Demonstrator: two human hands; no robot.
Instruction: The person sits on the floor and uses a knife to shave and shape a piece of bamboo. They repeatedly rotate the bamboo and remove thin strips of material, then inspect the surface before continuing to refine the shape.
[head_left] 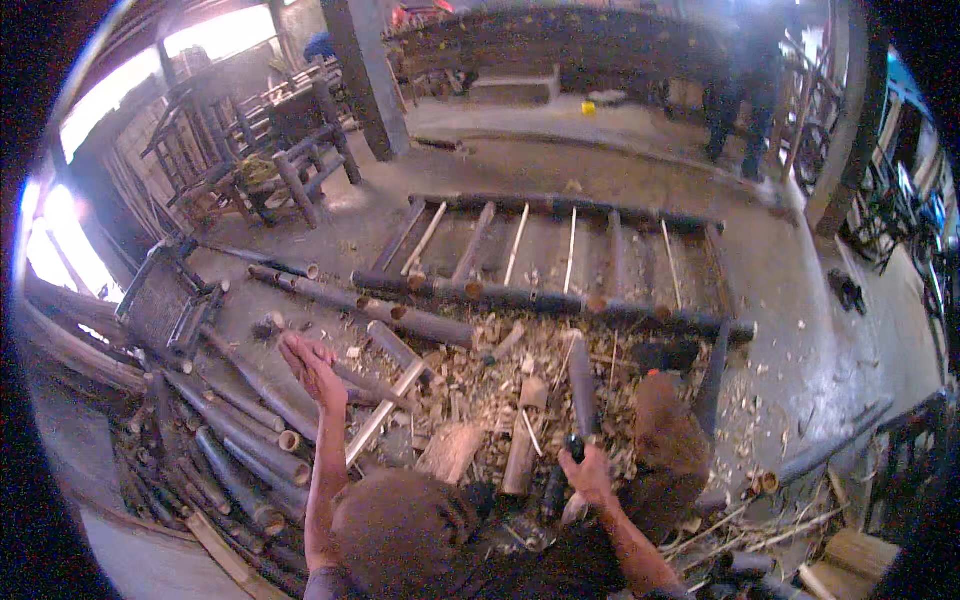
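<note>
A hand grips a dark tool over a floor full of bamboo bits.

The right hand (588, 470) is closed tight around a dark tool handle (572, 452), low in the middle, above pale wood chips (480, 385). The left hand (312, 365) is up in the air, fingers loose, holding nothing. Round dark bamboo poles (240, 440) lie in a pile on the left. A long ladder-shaped bamboo frame (560, 265) lies flat on the grey floor beyond.
</note>
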